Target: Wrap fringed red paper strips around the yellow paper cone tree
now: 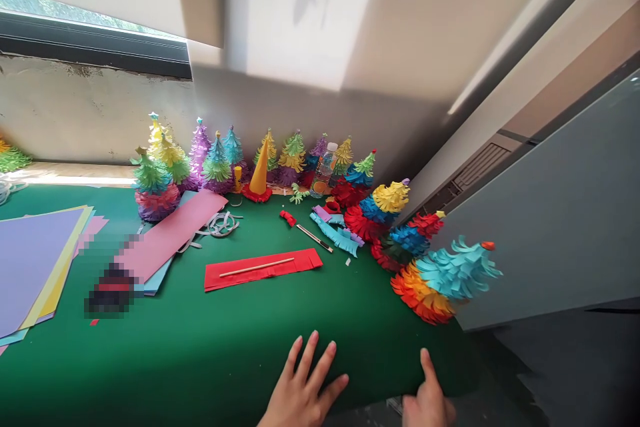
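Observation:
My left hand (304, 390) rests on the green tabletop (200, 353) at the front edge, fingers spread and nothing in it. To its right, my right hand (427, 397) is partly cut off by the bottom of the view. Its index finger points forward, the other fingers look folded, and no held thing shows. Beyond my left hand lies a red paper strip (307, 260), partly cut along its edge, with a thin wooden stick (257, 267) on top. Behind it are a craft knife (314, 238) and fringed blue paper pieces (337, 235).
Several fringed paper trees, such as a turquoise-and-orange one (450, 273), line the wall and right side. A yellow cone (259, 173) and a plastic bottle (324, 170) stand among them. At left lie coloured paper sheets (40, 267), pink paper (173, 233) and a blurred-out item (110, 293).

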`<action>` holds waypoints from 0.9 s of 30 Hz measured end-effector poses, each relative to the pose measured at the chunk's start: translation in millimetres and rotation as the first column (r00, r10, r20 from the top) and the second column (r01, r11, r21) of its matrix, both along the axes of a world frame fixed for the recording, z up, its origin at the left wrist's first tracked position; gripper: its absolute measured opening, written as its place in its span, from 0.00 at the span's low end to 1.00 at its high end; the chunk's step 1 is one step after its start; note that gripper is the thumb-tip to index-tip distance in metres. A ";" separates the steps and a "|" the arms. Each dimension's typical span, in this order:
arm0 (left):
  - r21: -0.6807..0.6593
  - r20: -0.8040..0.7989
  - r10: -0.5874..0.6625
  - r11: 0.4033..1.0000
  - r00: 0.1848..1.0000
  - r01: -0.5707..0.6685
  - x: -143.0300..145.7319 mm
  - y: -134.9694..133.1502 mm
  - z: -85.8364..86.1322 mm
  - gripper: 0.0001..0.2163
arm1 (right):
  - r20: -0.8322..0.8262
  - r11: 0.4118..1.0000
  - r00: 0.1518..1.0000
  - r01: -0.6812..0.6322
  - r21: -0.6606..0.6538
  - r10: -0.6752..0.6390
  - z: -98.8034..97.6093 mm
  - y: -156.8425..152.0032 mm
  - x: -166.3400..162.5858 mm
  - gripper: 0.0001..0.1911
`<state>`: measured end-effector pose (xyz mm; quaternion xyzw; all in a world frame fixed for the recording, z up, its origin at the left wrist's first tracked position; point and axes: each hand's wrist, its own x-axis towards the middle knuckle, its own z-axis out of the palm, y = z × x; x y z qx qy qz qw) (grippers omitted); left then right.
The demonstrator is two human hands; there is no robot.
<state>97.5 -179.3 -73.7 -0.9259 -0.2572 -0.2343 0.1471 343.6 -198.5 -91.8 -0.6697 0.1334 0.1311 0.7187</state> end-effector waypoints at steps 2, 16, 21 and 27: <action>0.001 -0.003 0.001 1.000 1.000 -0.001 0.3 -0.2 0.0 0.27 | -0.003 1.000 1.000 -0.005 0.012 0.005 -0.6 -0.1 1.0 0.38; -0.038 -0.050 -0.016 0.999 0.999 0.014 -0.8 -1.2 1.9 0.29 | -0.046 0.999 0.999 -0.023 0.034 0.025 -8.7 -0.8 6.0 0.41; -0.037 -0.072 -0.006 0.999 0.997 0.004 -2.9 -1.7 3.7 0.28 | -0.056 0.984 0.985 -0.162 0.073 0.166 -18.4 2.2 5.7 0.43; -0.066 -0.081 -0.016 0.998 0.997 0.010 -3.6 -5.7 1.3 0.27 | 0.005 0.948 0.951 -0.310 0.067 0.311 -21.8 2.1 -1.4 0.37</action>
